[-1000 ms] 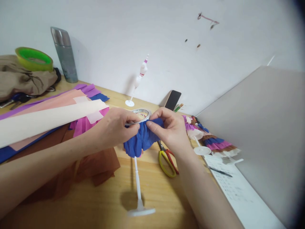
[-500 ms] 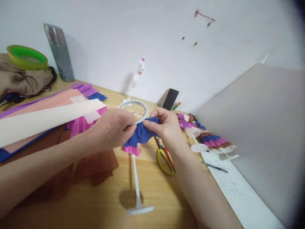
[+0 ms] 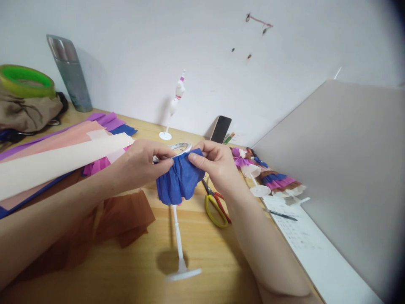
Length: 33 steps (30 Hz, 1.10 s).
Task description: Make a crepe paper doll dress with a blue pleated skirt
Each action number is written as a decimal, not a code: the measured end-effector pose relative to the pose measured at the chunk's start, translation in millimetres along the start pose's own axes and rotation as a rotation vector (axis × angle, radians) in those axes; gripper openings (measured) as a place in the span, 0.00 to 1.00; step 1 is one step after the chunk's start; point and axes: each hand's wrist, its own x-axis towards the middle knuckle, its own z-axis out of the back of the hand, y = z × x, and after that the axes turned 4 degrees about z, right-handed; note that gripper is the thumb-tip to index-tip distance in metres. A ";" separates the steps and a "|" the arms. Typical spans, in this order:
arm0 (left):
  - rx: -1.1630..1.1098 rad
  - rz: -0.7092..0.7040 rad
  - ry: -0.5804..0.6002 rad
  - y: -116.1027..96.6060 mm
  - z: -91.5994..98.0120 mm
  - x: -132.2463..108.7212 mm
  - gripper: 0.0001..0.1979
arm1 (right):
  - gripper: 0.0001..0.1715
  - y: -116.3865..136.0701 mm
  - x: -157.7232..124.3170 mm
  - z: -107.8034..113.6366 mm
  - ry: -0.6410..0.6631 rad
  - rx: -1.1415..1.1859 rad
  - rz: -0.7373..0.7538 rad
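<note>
Okay, both our hands are busy on one piece: the gathered blue crepe paper [image 3: 181, 179], held up over the middle of the desk [image 3: 136, 274], well in from its edges. We have our left hand [image 3: 144, 160] nearly closed, thumb against the fingers, pinching the top border of the paper at its left end. We have our right hand [image 3: 218, 162] in the same kind of grip, thumb in front and index finger behind, pinching the top border toward its right end. Between the two pinches the paper bunches into folds and hangs down.

Below it we see the white stand [image 3: 178, 242], its stem running down, slightly tilted, to a round base toward the near edge of the desk. A sliver of pink shows under the blue hem. We can't tell if the base touches the desktop.

Just behind the paper, between our hands, sits the tape roll [image 3: 181, 147]; we can't tell whether our left fingers touch it too.

Around us: scissors [image 3: 216, 209] with yellow and red handles lie below our right hand. Brown paper [image 3: 126, 215] lies below our left forearm, flat colored strips [image 3: 63, 162] run in from the left edge, and a white figure [image 3: 177, 98] stands near the wall-side edge, phone [image 3: 221, 128] to its right.
</note>
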 end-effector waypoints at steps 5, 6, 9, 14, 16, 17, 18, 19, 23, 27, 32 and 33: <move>-0.023 0.116 0.037 -1.1 0.0 1.5 0.13 | 0.15 0.7 0.0 -2.3 -0.061 -0.056 -0.012; -0.038 0.134 0.052 -0.5 -0.1 2.0 0.13 | 0.16 0.5 0.1 -2.6 -0.074 -0.066 -0.018; -0.081 0.155 0.080 2.0 -0.5 3.2 0.12 | 0.16 -0.2 0.4 -2.5 -0.090 -0.083 -0.022; -0.089 0.137 0.064 3.9 -0.2 3.2 0.12 | 0.15 1.2 0.3 -1.7 -0.102 -0.088 -0.017; -0.069 0.126 0.059 4.1 -0.4 3.0 0.13 | 0.14 1.7 0.3 -1.7 -0.108 -0.076 -0.007; -0.059 0.118 0.056 4.2 -0.7 2.8 0.13 | 0.14 1.7 0.3 -1.8 -0.110 -0.072 -0.002; -0.050 0.109 0.049 4.5 -1.2 2.7 0.13 | 0.13 1.7 0.4 -1.9 -0.105 -0.069 -0.001; -0.042 0.101 0.041 4.7 -1.7 2.6 0.13 | 0.13 1.5 0.4 -2.0 -0.093 -0.069 -0.003; -0.009 0.056 0.001 5.1 -3.4 2.4 0.13 | 0.12 0.6 0.2 -2.6 -0.037 -0.102 -0.005; 0.017 0.033 -0.004 3.3 -2.8 2.4 0.13 | 0.12 -0.9 1.1 -2.9 -0.046 -0.154 0.043; 0.067 -0.049 -0.052 5.0 -3.2 1.1 0.12 | 0.10 -4.1 2.8 -3.8 -0.036 -0.179 0.083; 0.076 -0.068 -0.062 5.8 -3.6 0.7 0.12 | 0.10 -4.9 3.0 -4.2 -0.036 -0.180 0.084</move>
